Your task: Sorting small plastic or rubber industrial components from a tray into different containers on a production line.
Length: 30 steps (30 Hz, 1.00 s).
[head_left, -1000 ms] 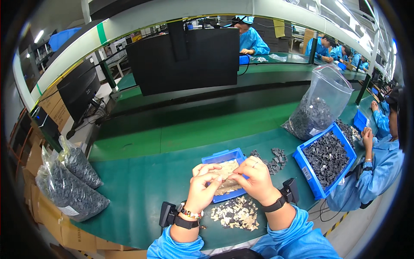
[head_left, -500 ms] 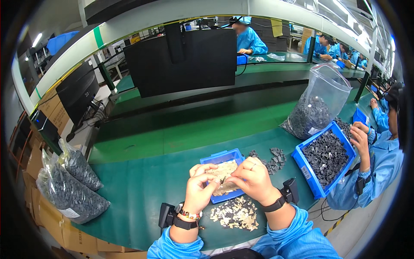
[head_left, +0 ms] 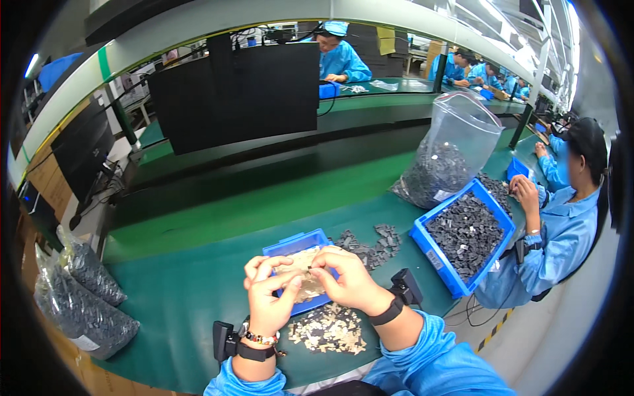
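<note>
Small part (head_left: 308, 270) pinched between left hand (head_left: 269, 298) and right hand (head_left: 346, 280), raised over blue tray (head_left: 281, 248).

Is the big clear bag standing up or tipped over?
Standing up. The clear plastic bag sits upright on the green table, dark parts piled in its bottom.

There is a single view, from a wide fisheye camera worn on the person's head. It looks steeply down and forward over the long green work surface (head_left: 198, 297). The person's two hands sit close below the lens at lower centre. Straight edges bow toward the dark round rim. A seated co-worker in blue (head_left: 561, 231) falls at the right edge, farther benches along the top.
</note>
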### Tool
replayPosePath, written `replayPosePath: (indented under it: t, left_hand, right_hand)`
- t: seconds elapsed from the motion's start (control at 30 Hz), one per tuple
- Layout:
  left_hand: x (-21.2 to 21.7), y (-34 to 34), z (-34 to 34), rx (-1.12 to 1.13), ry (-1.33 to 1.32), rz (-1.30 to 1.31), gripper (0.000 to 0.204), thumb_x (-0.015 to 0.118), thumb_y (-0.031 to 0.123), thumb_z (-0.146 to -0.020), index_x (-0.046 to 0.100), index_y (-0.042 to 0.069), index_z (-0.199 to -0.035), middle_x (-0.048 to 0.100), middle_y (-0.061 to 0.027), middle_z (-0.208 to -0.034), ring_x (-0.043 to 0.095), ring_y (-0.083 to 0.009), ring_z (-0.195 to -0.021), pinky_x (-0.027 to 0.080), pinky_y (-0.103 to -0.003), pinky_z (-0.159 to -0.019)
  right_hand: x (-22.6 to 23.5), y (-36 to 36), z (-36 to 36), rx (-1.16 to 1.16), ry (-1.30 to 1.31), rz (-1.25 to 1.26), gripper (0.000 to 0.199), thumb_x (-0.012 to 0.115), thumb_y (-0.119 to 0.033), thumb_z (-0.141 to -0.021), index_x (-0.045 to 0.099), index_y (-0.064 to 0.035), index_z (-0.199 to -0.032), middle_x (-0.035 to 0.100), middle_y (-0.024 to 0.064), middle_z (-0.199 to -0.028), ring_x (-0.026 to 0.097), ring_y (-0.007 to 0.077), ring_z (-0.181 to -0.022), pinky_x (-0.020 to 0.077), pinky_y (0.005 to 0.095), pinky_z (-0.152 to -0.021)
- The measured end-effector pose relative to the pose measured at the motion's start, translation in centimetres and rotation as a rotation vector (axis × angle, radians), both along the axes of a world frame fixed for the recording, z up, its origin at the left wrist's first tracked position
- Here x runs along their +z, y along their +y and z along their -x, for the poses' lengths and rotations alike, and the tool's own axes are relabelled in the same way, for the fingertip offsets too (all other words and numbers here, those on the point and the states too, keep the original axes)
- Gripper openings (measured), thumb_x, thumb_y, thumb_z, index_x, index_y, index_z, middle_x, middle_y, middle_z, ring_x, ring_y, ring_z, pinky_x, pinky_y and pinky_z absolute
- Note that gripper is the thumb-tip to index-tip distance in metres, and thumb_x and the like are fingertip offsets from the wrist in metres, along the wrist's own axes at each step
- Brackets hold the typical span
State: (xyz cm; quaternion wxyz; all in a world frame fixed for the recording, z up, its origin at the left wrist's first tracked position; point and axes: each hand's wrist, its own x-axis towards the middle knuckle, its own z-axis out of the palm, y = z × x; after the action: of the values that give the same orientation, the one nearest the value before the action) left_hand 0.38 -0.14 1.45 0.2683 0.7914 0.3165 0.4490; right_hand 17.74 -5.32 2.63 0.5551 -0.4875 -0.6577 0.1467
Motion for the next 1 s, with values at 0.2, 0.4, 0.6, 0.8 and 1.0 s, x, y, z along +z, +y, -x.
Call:
replayPosePath:
  t: [0.2,0.4,0.6,0.8,1.0]
  left_hand:
    - [0.0,0.5,0.2,0.240,0.057,-0.063,0.013,0.072,0.016,-0.079,0.075,0.009,-0.090,0.067,-0.0010,-0.105,0.046,-0.0266,-0.112,0.034,-0.043,-0.097]
    - [-0.2,-0.2,-0.4,0.197,0.102,-0.034,0.017,0.068,0.012,-0.078,0.075,0.014,-0.093,0.065,0.0014,-0.111,0.039,-0.0282,-0.120,0.020,-0.045,-0.100]
    - [0.0,-0.4,-0.4,0.187,0.112,-0.037,0.020,0.068,0.010,-0.076,0.075,0.013,-0.095,0.064,0.0008,-0.112,0.039,-0.0280,-0.120,0.019,-0.045,-0.101]
    - [0.3,-0.5,-0.2,0.189,0.127,-0.074,0.021,0.069,0.010,-0.074,0.074,0.012,-0.094,0.065,-0.0003,-0.111,0.042,-0.0270,-0.118,0.022,-0.044,-0.099]
    - [0.0,-0.7,-1.0,0.086,-0.010,-0.190,0.026,0.071,0.004,-0.068,0.072,0.008,-0.095,0.065,-0.0031,-0.106,0.054,-0.0258,-0.105,0.033,-0.038,-0.092]
  right_hand:
    - [-1.2,0.9,-8.2,-0.580,-0.106,0.013,0.017,0.068,-0.004,-0.079,0.067,0.0004,-0.096,0.068,0.0156,-0.087,0.067,0.0262,-0.079,0.0531,0.0347,-0.073]
    - [-3.0,0.0,-12.3,-0.730,-0.128,0.397,0.041,0.069,-0.001,-0.074,0.062,-0.0002,-0.115,0.068,0.0124,-0.084,0.067,0.0289,-0.080,0.0524,0.0381,-0.075]
    - [-3.3,0.0,-11.9,-0.838,-0.455,0.503,0.047,0.073,-0.001,-0.068,0.063,-0.0027,-0.115,0.069,0.0107,-0.082,0.066,0.0320,-0.081,0.0516,0.0396,-0.075]
    - [-2.5,0.2,-10.6,-0.819,-0.388,0.503,0.049,0.070,0.003,-0.072,0.060,-0.0017,-0.120,0.067,0.0088,-0.088,0.065,0.0256,-0.085,0.0511,0.0366,-0.073]
    - [-1.2,0.2,-3.6,-0.009,0.317,0.060,0.059,0.060,0.009,-0.083,0.038,-0.0002,-0.138,0.058,0.0062,-0.098,0.058,0.0142,-0.094,0.0471,0.0293,-0.087]
